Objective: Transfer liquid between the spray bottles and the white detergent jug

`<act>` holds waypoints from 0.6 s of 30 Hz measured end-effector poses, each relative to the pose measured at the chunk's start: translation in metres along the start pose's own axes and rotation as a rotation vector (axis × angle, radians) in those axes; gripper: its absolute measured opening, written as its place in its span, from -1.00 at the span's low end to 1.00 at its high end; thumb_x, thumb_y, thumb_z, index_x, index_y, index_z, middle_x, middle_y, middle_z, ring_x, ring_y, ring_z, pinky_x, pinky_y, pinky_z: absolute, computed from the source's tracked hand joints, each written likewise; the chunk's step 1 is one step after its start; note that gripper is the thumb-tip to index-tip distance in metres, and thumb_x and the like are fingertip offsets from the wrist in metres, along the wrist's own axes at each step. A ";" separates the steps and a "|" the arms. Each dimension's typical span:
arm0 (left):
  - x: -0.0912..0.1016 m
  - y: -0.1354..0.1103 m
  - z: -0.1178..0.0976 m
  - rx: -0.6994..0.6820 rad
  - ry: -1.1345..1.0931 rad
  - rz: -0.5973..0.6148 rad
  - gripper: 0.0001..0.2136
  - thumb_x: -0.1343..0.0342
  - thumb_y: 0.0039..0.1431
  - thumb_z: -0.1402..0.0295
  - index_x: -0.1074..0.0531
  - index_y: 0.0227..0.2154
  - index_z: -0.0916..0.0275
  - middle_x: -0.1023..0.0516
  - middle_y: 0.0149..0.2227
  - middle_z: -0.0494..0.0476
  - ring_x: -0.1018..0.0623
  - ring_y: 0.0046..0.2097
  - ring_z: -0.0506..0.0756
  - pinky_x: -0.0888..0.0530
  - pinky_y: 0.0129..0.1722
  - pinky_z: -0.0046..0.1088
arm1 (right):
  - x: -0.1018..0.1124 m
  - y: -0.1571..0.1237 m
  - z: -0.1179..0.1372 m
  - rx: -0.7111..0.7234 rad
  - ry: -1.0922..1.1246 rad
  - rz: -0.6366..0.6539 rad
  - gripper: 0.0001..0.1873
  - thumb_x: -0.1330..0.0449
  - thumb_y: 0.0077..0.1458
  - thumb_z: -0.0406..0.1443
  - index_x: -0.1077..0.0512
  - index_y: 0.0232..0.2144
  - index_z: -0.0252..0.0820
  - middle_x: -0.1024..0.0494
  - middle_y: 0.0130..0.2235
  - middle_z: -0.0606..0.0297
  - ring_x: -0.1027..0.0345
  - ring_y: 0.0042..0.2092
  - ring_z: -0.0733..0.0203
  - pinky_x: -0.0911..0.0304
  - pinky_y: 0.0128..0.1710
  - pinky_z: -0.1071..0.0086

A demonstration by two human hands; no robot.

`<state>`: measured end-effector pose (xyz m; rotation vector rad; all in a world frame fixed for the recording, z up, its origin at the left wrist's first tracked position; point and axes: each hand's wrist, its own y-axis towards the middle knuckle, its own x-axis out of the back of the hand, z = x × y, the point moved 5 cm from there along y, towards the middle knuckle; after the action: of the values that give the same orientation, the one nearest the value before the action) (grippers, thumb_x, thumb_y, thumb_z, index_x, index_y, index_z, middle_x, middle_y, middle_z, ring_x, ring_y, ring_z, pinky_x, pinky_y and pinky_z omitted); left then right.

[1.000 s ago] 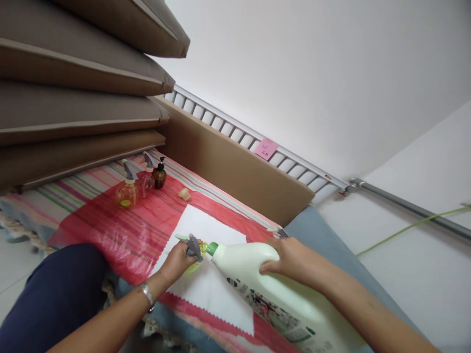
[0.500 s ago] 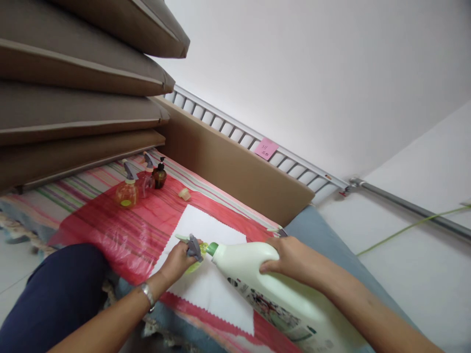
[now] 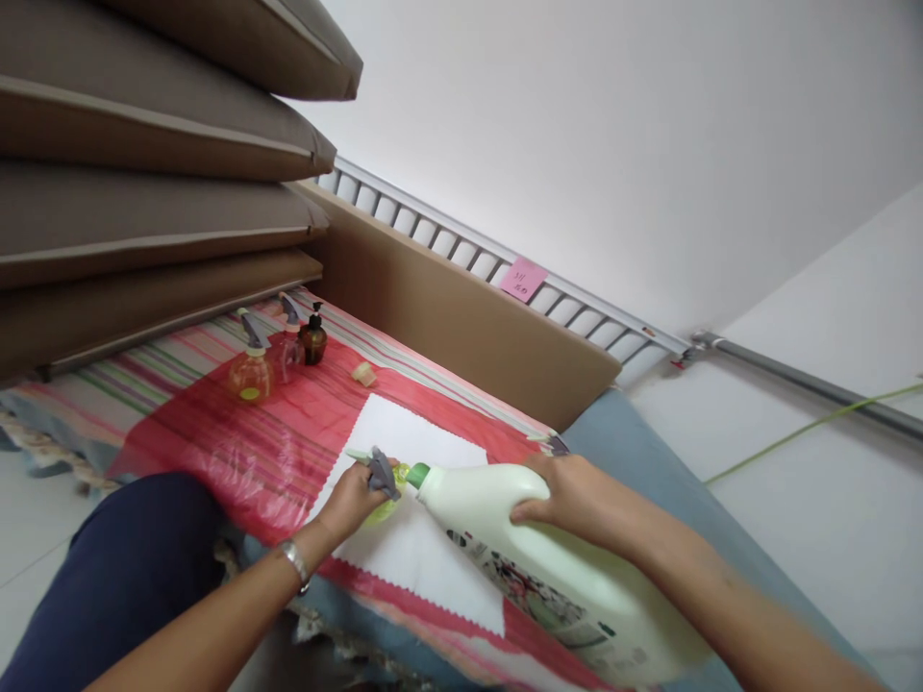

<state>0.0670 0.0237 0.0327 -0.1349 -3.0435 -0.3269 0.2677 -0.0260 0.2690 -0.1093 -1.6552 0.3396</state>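
My right hand (image 3: 577, 500) grips a large white jug (image 3: 534, 557) with a green neck, tipped on its side. The green neck meets the mouth of a small yellow-green spray bottle (image 3: 386, 498). That small bottle and its grey trigger head (image 3: 380, 472) are held by my left hand (image 3: 353, 502), fingers wrapped round them. Both bottles are over a white cloth (image 3: 414, 548) with zigzag edges, spread on a red plastic sheet (image 3: 237, 442). A metal bracelet sits on my left wrist.
Two clear spray bottles (image 3: 250, 370) and a brown pump bottle (image 3: 312, 338) stand at the far left of the sheet, with a small pale cap (image 3: 363, 373) near them. Stacked brown cushions (image 3: 144, 173) overhang the left. A cardboard panel (image 3: 461, 332) lines the back; my dark-trousered knee (image 3: 115, 567) is lower left.
The view has shifted slightly, so everything sits a little higher and to the right. The hands and both bottles keep the same hold and position against each other.
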 end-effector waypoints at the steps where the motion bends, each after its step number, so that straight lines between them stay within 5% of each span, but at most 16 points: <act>1: 0.001 0.001 0.001 0.005 -0.003 0.002 -0.68 -0.20 -0.12 0.41 -0.53 -0.20 0.27 -0.60 -0.19 0.16 -0.55 -0.16 0.17 -0.42 -0.12 -0.38 | -0.004 0.000 -0.002 0.008 0.016 -0.012 -0.66 -0.26 -0.14 -0.08 -0.47 -0.32 -0.13 -0.57 -0.29 0.17 -0.41 -0.25 0.03 -0.18 -0.35 0.35; 12: 0.013 0.007 0.001 0.073 -0.019 -0.025 -0.61 -0.23 -0.16 0.33 -0.49 -0.19 0.38 -0.60 -0.35 0.15 -0.53 -0.30 0.14 -0.42 -0.27 -0.39 | -0.065 0.000 -0.058 -0.088 0.414 -0.240 -0.68 -0.20 -0.09 -0.07 -0.47 -0.31 -0.14 -0.58 -0.34 0.26 -0.42 -0.30 0.05 -0.21 -0.36 0.35; 18: 0.015 0.007 0.000 0.092 0.000 -0.039 -0.60 -0.23 -0.14 0.31 -0.48 -0.18 0.36 -0.58 -0.35 0.14 -0.51 -0.29 0.13 -0.41 -0.28 -0.40 | -0.093 0.016 -0.106 -0.274 0.870 -0.592 -0.58 -0.20 -0.14 -0.02 -0.45 -0.33 -0.22 -0.46 -0.56 0.34 -0.34 -0.47 0.11 -0.18 -0.49 0.35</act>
<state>0.0529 0.0317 0.0351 -0.0705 -3.0578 -0.1881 0.3813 -0.0191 0.1838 0.0332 -0.7968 -0.3584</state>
